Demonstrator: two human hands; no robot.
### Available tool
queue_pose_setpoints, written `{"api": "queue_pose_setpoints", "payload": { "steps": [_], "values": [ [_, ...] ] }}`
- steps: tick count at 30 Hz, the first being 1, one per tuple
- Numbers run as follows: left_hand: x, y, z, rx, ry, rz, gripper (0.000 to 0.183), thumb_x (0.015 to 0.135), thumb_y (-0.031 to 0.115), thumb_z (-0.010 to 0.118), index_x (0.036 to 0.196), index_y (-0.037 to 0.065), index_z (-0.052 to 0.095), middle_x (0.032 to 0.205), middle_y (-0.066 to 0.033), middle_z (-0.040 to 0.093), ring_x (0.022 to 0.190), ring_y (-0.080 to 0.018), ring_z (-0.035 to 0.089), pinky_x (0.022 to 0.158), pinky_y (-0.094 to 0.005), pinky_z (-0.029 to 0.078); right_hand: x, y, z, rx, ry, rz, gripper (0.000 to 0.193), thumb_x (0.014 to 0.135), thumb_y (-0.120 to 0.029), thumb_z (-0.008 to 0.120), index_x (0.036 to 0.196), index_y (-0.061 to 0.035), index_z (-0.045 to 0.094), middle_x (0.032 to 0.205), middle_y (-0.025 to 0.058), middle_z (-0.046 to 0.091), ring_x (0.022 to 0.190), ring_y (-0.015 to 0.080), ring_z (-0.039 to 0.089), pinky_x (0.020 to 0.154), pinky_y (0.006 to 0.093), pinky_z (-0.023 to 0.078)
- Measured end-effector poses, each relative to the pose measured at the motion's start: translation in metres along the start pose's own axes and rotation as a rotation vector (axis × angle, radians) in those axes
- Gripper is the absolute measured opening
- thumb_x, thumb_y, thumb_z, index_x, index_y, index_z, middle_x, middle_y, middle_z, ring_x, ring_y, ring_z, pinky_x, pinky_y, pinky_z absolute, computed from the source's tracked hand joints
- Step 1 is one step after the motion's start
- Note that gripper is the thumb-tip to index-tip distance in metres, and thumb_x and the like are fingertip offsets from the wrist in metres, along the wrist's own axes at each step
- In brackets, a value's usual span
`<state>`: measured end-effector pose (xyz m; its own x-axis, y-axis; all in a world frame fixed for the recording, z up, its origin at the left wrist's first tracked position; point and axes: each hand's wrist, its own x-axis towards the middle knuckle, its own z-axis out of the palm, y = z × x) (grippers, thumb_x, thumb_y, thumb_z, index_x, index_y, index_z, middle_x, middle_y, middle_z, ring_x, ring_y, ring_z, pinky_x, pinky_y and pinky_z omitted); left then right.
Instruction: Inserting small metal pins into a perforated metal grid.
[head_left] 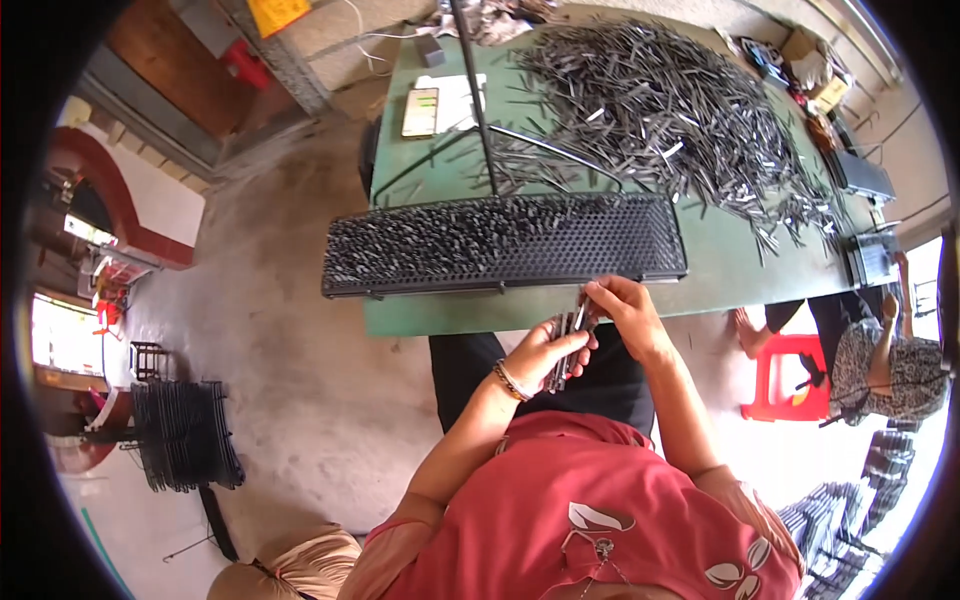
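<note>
My left hand (540,358), with beaded bands at its wrist, is closed around a small bundle of dark, thin strips (556,378). The fingertips of my right hand (628,312) pinch together at the upper end of the bundle, on what looks like a single strip (583,302). Just beyond both hands, at the table's near edge, stands a long black perforated rack (640,245). Many short dark pieces stand packed in its holes on the left and middle; the holes toward the right end show bare.
A large heap of loose dark strips (660,110) covers the far right of the green table (720,262). A phone (420,112) lies at the far left, and a dark pole (470,80) rises behind the rack. Right of me are a red stool (785,380) and another person (880,370).
</note>
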<state>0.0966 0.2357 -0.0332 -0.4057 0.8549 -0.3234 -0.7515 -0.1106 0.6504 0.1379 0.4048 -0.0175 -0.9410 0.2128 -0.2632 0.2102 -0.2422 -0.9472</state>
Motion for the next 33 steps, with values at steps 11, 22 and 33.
{"api": "queue_pose_setpoints", "payload": {
  "steps": [11, 22, 33],
  "values": [
    [0.032, 0.006, -0.022, -0.087, 0.079, -0.028, 0.021, 0.093, 0.015, 0.052, 0.111, 0.005, 0.055, 0.086, -0.0051, 0.061, 0.068, -0.0104, 0.059, 0.056, -0.0235, 0.051, 0.037, -0.009, -0.024, 0.009, 0.098, -0.128, 0.017, 0.090, -0.013, 0.061, 0.097, 0.0021, 0.060, 0.086, 0.0065, 0.066, 0.079, 0.0111, 0.061, 0.075, 0.0259, 0.049],
    [0.051, 0.005, -0.033, -0.120, 0.133, -0.087, 0.025, 0.094, 0.016, 0.051, 0.114, 0.002, 0.055, 0.087, -0.0073, 0.063, 0.068, -0.0113, 0.060, 0.056, -0.0240, 0.051, 0.102, -0.017, -0.032, -0.519, 0.382, -0.513, 0.016, 0.083, -0.008, 0.067, 0.097, 0.0002, 0.063, 0.084, 0.0058, 0.067, 0.076, 0.0090, 0.062, 0.071, 0.0240, 0.048],
    [0.051, 0.002, -0.036, -0.105, 0.125, -0.142, 0.026, 0.094, 0.017, 0.051, 0.114, 0.002, 0.054, 0.087, -0.0076, 0.063, 0.069, -0.0108, 0.059, 0.056, -0.0251, 0.052, 0.106, -0.004, -0.032, -0.795, 0.312, -0.691, 0.017, 0.080, -0.009, 0.068, 0.095, -0.0033, 0.063, 0.083, 0.0098, 0.066, 0.079, 0.0266, 0.063, 0.073, 0.0345, 0.050]
  ]
}}
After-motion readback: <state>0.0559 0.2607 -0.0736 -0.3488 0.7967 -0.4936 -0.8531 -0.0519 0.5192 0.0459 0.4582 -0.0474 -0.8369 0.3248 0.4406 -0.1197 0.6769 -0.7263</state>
